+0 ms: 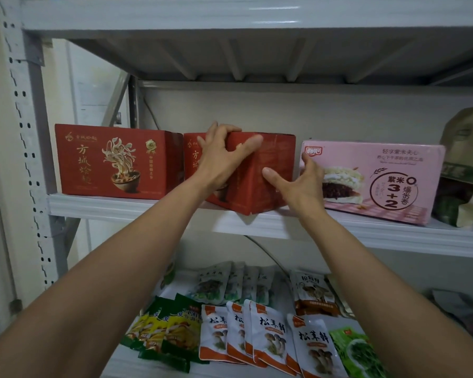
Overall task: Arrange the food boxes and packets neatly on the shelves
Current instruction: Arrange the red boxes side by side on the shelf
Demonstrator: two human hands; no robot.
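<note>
Two red noodle boxes stand on the middle shelf (120, 207). The left red box (115, 162) faces squarely forward. The second red box (273, 151) is turned at an angle, with one bottom corner poking out over the shelf's front edge. My left hand (216, 159) grips its top front corner, fingers curled over the top and thumb on the right face. My right hand (303, 184) holds its right side, with the thumb on the face and the fingers reaching round the far edge. A pink rice-sandwich box (380, 175) lies just right of it.
Brown and green bags (464, 165) crowd the shelf's right end. On the lower shelf lie several white-orange mushroom packets (268, 334), green-yellow packets (170, 328), pale packets (210, 285), brown packets (314, 293) and a green packet (358, 350). A perforated upright (25, 132) stands at the left.
</note>
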